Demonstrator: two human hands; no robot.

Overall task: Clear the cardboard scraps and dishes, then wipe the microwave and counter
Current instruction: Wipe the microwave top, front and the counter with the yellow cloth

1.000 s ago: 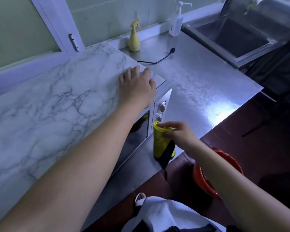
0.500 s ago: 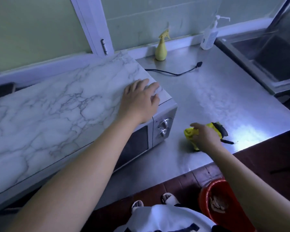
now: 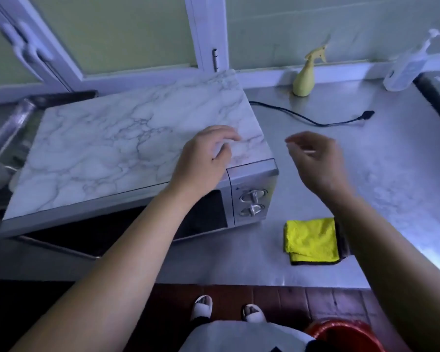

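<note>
A silver microwave [image 3: 254, 196] with a marble-patterned top [image 3: 127, 146] stands on the steel counter [image 3: 391, 158]. My left hand [image 3: 203, 158] hovers over the top's front right corner, fingers loosely curled, holding nothing. My right hand [image 3: 318, 161] is raised over the counter just right of the microwave, fingers relaxed and empty. A folded yellow cloth [image 3: 311, 241] with a dark edge lies flat on the counter in front of the microwave's right side, below my right forearm.
A yellow spray bottle [image 3: 306, 77] and a clear pump bottle [image 3: 407, 67] stand at the back by the window sill. A black power cord [image 3: 315, 120] lies loose on the counter. A red bucket [image 3: 346, 336] sits on the floor at lower right. A metal tray [image 3: 8, 128] is left of the microwave.
My right hand has let go of the yellow cloth, which now lies folded on the counter, and risen beside the microwave. My left hand has lifted slightly off the marble top.
</note>
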